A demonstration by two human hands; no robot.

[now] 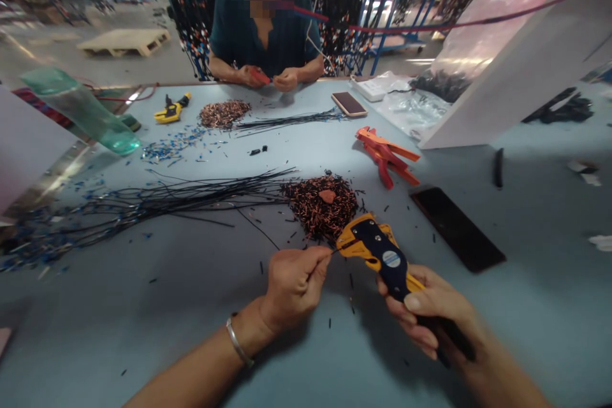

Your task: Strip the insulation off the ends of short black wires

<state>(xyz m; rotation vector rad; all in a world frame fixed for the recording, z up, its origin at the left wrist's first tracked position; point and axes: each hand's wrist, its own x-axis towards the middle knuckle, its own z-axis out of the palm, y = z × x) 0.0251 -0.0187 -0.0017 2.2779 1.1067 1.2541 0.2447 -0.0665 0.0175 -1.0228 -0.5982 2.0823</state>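
Observation:
Pinched between the thumb and fingers of my left hand (295, 282) is a thin black wire (335, 250). Its end reaches the jaws of a yellow and dark-blue wire stripper (377, 252). My right hand (430, 312) is wrapped round the stripper's handles. Just beyond the stripper's head lies a heap of short black and copper-coloured scraps (322, 209). A bundle of long black wires (191, 197) stretches to the left of that heap, with blue tips at its far left end. How much of the wire lies inside the jaws is hidden.
Across the table (191, 312) a person (262, 25) holds a red tool. Red pliers (386, 154) and a dark phone (456, 227) lie to the right. Further back are another yellow stripper (172, 108), a second scrap heap (224, 113), a green bottle (81, 108) and a white panel (516, 57).

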